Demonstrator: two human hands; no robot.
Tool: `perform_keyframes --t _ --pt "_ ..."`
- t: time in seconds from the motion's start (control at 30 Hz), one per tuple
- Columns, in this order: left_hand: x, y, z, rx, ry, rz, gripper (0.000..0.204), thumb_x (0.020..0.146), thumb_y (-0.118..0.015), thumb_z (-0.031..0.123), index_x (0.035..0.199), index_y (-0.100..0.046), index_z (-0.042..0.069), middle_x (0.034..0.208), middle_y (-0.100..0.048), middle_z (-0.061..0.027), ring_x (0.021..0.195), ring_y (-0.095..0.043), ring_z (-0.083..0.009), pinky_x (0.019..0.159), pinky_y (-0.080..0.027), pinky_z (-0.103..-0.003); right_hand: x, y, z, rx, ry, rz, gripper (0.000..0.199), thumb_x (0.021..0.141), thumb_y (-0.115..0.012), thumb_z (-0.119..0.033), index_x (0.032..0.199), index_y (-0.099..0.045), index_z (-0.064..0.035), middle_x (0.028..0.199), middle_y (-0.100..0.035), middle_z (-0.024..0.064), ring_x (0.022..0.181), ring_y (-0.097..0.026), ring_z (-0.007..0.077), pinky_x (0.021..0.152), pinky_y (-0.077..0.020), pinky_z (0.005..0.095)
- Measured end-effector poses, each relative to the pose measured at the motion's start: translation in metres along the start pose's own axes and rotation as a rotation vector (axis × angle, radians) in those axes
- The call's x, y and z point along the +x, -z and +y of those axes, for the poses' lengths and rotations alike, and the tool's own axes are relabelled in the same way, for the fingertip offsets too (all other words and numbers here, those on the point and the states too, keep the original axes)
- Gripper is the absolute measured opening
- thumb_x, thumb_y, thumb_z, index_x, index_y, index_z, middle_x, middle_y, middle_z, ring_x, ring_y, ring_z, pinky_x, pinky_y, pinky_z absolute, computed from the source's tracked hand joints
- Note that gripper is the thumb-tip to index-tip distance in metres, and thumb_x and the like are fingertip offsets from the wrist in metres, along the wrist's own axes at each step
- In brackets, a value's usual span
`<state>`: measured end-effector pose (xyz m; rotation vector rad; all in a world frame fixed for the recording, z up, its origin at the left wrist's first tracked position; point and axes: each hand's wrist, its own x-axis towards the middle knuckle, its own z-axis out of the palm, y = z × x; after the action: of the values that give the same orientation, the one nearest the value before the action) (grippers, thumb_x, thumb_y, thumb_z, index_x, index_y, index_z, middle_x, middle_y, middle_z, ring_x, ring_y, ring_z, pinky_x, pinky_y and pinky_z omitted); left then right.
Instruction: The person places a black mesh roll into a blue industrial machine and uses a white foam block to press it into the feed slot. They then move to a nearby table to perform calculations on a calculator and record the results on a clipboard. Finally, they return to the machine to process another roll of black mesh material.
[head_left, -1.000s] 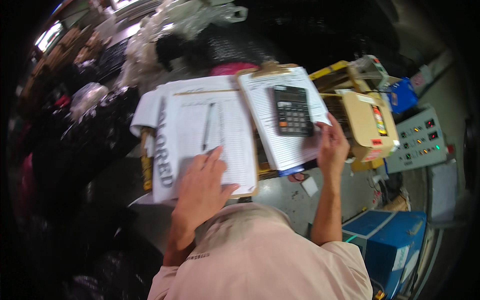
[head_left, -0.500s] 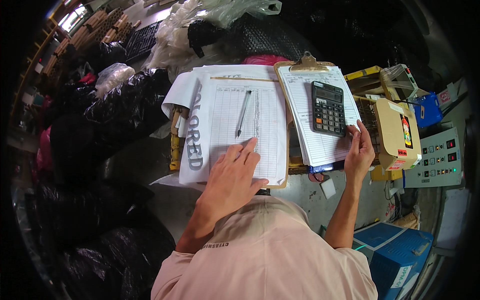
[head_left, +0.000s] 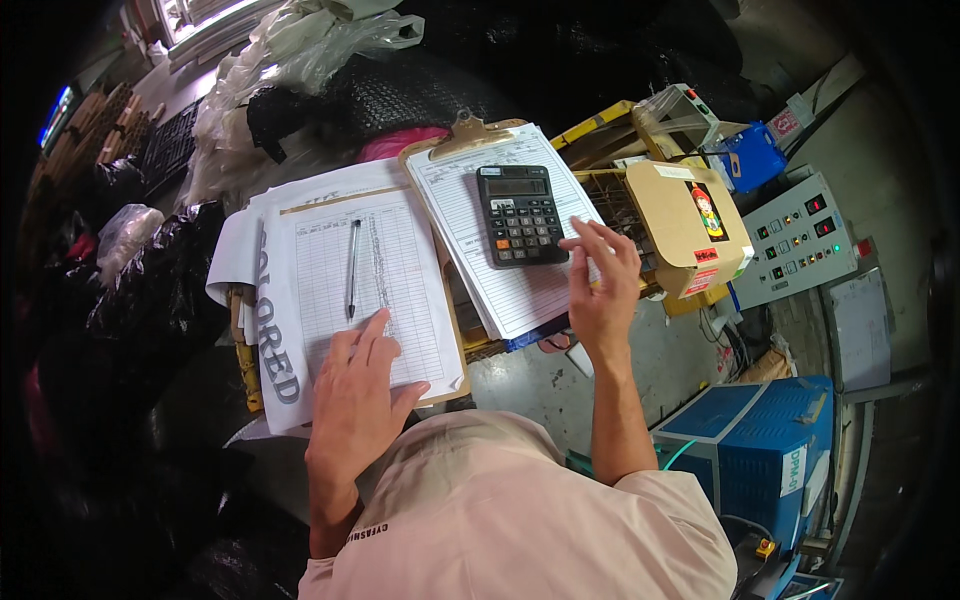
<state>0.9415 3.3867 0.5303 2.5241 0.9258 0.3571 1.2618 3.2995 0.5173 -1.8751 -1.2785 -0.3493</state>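
My left hand (head_left: 362,385) lies with fingers spread on a ruled sheet (head_left: 412,330), a fingertip at the lower end of its handwritten column. The sheet rests on a brown board, with large-lettered white paper (head_left: 272,330) showing at its left. A clear-barrelled pen (head_left: 353,270) lies on the sheet above my fingers. To the right, a clipboard (head_left: 470,132) with a metal clip carries a stack of forms (head_left: 455,215). On the forms sits a black calculator (head_left: 520,215). My right hand (head_left: 606,280) is by its lower right corner, fingers bent and apart, holding nothing.
Right of the clipboard stands a cardboard box (head_left: 665,225), with a grey control panel (head_left: 798,245) beyond it. A blue machine (head_left: 750,450) is at lower right. Black plastic bags (head_left: 150,290) fill the left side; clear plastic (head_left: 290,70) is heaped behind.
My right hand has left the clipboard's right edge and moved toward the calculator. My left hand stays on the sheet. The whole view has swung, shifting the papers leftward.
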Motion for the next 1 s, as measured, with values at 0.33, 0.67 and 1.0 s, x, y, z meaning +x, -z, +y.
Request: perform_keyframes --t 0.33,0.67,1.0 --pt "-0.002 0.001 -0.003 -0.007 -0.031 0.022 0.048 0.089 -0.087 0.029 0.120 -0.065 -0.001 0.162 -0.055 -0.0214 0.135 -0.054 -0.0417 0.113 -0.048 -0.052 0.010 -0.021 -0.025 -0.007 0.106 -0.185 0.044 0.100 -0.066 -0.001 0.142 -0.072 -0.0121 0.104 -0.084 0.0000 0.138 -0.062 0.0273 0.126 -0.0281 0.0572" --pt "0.000 0.001 -0.003 -0.012 -0.010 0.014 0.047 0.089 -0.087 0.029 0.119 -0.065 0.000 0.162 -0.055 -0.0208 0.136 -0.054 -0.0410 0.113 -0.048 -0.051 0.025 -0.019 -0.026 -0.036 0.110 -0.172 0.037 0.105 -0.066 -0.006 0.140 -0.075 -0.0146 0.105 -0.085 -0.0017 0.137 -0.063 0.0246 0.127 -0.0299 0.0546" --pt "-0.002 0.002 -0.004 -0.009 -0.018 0.002 0.047 0.088 -0.087 0.026 0.121 -0.064 0.000 0.163 -0.054 -0.0201 0.134 -0.054 -0.0414 0.111 -0.049 -0.050 0.015 0.000 -0.015 -0.026 0.081 -0.114 0.043 0.101 -0.065 -0.001 0.141 -0.074 -0.0122 0.103 -0.084 0.0019 0.132 -0.065 0.0272 0.127 -0.0280 0.0556"
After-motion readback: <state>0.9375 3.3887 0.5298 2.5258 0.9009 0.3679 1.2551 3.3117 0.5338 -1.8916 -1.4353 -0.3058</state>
